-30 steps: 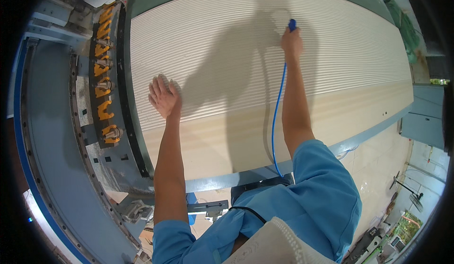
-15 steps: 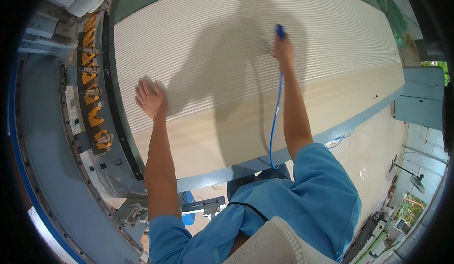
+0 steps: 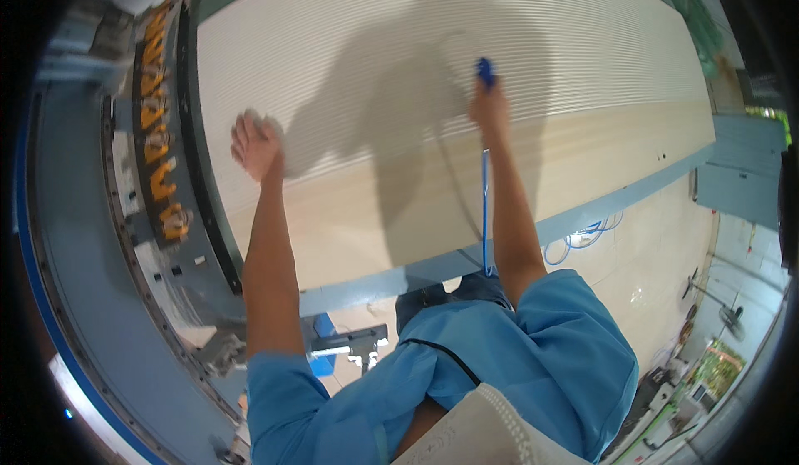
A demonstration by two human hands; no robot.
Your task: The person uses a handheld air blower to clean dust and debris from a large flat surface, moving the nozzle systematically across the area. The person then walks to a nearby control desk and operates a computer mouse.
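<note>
A wide, pale wood-coloured board with fine parallel grooves over most of its face lies before me; the strip nearest me is smooth. My left hand rests on the grooved part near the left end, fingers stretched out, holding nothing. Over the middle of the board, my right hand is closed round a blue air blow gun. From its grip a thin blue hose runs back past my forearm to the near edge. My fingers hide most of the gun's handle.
Along the left runs a rack of orange tool holders, beside a grey machine frame. A grey-blue table edge borders the board's near side. Coils of blue hose hang beyond it; a grey cabinet stands right.
My right hand has drawn the blow gun slightly nearer and left. My left hand has shifted a little up and left in the picture. The view has tilted slightly; more coiled hose shows.
</note>
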